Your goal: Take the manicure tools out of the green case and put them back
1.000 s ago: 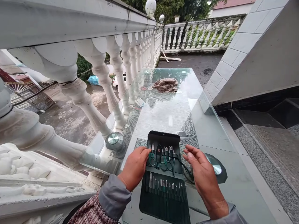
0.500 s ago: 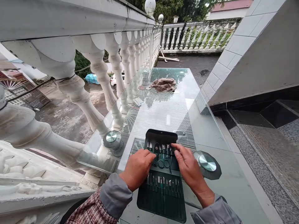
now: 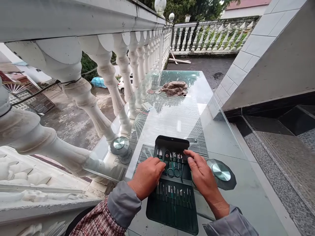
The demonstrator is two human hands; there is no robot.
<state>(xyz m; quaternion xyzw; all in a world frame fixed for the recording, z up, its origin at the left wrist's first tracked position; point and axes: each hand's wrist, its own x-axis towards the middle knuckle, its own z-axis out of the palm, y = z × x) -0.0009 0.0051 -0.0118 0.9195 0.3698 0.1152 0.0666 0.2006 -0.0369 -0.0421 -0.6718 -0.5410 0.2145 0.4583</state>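
Note:
An unfolded dark green manicure case lies on the glass table, its dark upper flap standing away from me. Small scissors with green handles and nail clippers sit in its upper part. Several slim metal tools are lined up in loops across the lower part. My left hand is closed at the case's left edge, thumb and forefinger together by the tools; its fingertips are partly hidden. My right hand grips the right edge, with the forefinger near the flap's corner and the thumb below it.
The glass table rests on round metal-capped supports. A crumpled brown cloth and a small card lie farther off. A white balustrade runs along the left; a tiled wall edge and stone steps are right.
The view has swung slightly left. Both hands stay at the edges of the manicure case, with no clear change in their grip.

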